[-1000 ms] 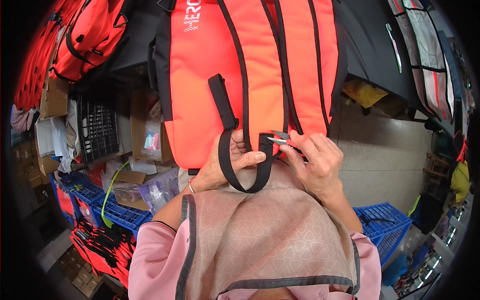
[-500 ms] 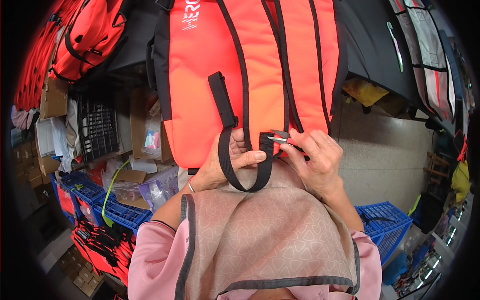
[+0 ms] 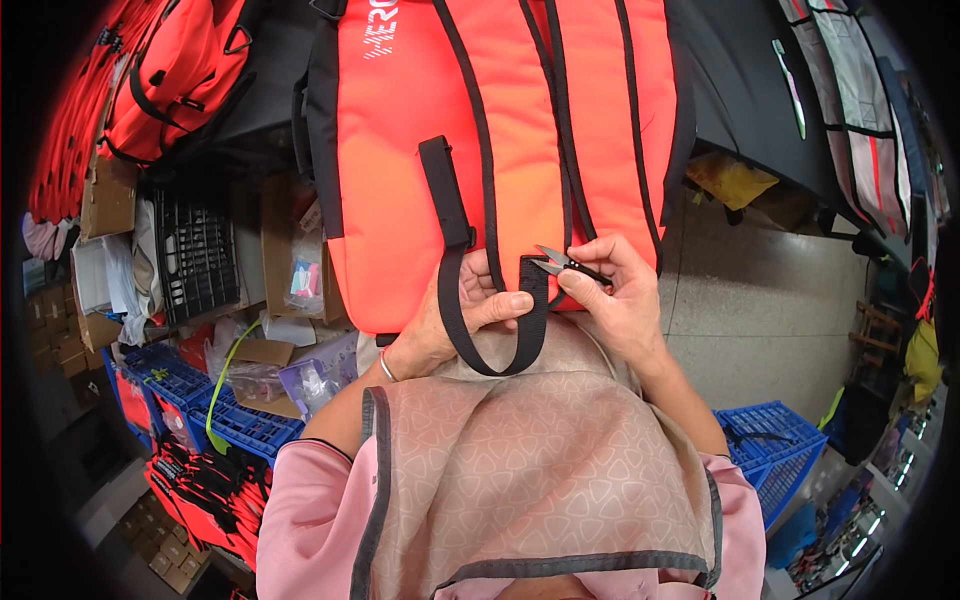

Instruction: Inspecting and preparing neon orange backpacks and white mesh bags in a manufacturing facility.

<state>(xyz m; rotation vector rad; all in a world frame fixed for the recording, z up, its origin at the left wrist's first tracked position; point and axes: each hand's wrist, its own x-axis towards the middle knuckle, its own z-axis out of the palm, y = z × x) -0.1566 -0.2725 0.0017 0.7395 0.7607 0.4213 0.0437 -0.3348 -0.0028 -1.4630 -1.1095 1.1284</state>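
A bright red-orange backpack (image 3: 395,190) lies in front of me with its shoulder straps upward. My left hand (image 3: 445,320) grips the lower end of the orange shoulder strap (image 3: 525,170), its thumb on top by the black webbing. From that end a black webbing strap (image 3: 462,340) hangs in a loop and runs up to a black buckle. My right hand (image 3: 625,295) holds small thread snips (image 3: 570,266) with a black handle. Their two blades are apart, with the tips over the stitched webbing patch (image 3: 535,270).
Red bags (image 3: 180,80) are piled on the black table at far left. Below them stand cardboard boxes (image 3: 280,235) and blue crates (image 3: 250,425). On the right are a toothbrush (image 3: 790,90) on the black table, a grey bag (image 3: 860,100) and another blue crate (image 3: 775,445).
My right hand has shifted slightly up and left, turning the snips so more of their handle shows. The strap end and webbing loop have risen a little in my left hand.
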